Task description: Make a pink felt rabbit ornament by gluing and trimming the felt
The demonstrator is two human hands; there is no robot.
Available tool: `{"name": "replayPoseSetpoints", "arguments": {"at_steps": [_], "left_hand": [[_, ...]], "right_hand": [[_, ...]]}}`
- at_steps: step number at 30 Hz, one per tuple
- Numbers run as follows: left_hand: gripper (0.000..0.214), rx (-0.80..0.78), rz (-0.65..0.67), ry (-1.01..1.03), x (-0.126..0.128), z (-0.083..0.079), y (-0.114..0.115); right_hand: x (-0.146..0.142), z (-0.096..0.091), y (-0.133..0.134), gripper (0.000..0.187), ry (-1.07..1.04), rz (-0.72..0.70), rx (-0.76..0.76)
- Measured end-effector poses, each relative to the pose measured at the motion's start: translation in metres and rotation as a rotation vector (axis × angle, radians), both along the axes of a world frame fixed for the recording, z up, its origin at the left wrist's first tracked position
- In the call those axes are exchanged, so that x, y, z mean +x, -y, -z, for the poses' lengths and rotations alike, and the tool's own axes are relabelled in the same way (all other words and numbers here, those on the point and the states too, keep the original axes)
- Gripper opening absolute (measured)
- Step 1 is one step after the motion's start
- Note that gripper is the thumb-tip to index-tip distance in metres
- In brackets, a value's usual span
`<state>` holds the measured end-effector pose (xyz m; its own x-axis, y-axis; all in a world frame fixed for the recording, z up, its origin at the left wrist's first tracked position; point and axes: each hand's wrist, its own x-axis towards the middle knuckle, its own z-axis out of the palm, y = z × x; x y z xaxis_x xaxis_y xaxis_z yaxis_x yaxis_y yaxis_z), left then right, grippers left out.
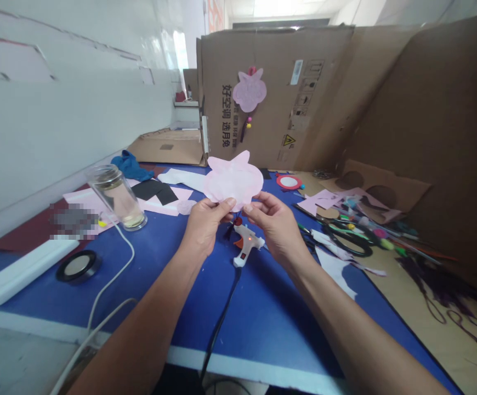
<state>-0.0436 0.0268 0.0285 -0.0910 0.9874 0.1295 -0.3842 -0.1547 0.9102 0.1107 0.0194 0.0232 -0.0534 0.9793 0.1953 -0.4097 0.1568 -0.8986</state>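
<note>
Between my two hands I hold up a pale pink paper cutout [233, 178], wavy-edged with two pointed ears on top. My left hand [208, 219] pinches its lower left edge between thumb and fingers. At the lower right edge, the thumb and fingers of my right hand [273, 222] close on the same cutout. Just below lies a white hot glue gun [244, 247] with an orange trigger and a small red light, its black cord running toward me. A dark tassel with a red bead [237, 221] shows under the cutout, partly hidden.
A similar pink cutout [249, 92] hangs on the cardboard box [275, 137] behind. Left are a glass jar [121, 197], black tape [78, 266], a white power strip [28, 271] and blue cloth [132, 166]. Scissors [351, 241], paper scraps [335, 269] and purple tassels [439, 288] clutter the right.
</note>
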Motion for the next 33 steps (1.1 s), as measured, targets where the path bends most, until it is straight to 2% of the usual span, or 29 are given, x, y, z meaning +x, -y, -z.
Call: {"name": "replayPoseSetpoints", "arguments": {"at_steps": [4,18,28,33], "left_hand": [[0.023,0.014,-0.027,-0.034,0.0027,0.0010,0.0019],[0.023,0.028,0.030,-0.064,0.0060,0.0046,0.0033],[0.024,0.023,-0.001,-0.051,0.0054,0.0023,0.0027],[0.028,-0.051,0.021,0.037,0.0007,0.0002,-0.0001]], "right_hand": [[-0.0032,0.0011,0.0009,0.051,0.009,-0.043,0.013],[-0.0061,0.0040,0.0001,0.050,0.040,-0.005,0.041],[-0.0050,0.0036,0.0014,0.055,0.055,-0.041,0.022],[-0.0024,0.0061,-0.0001,0.042,0.045,0.045,0.024]]}}
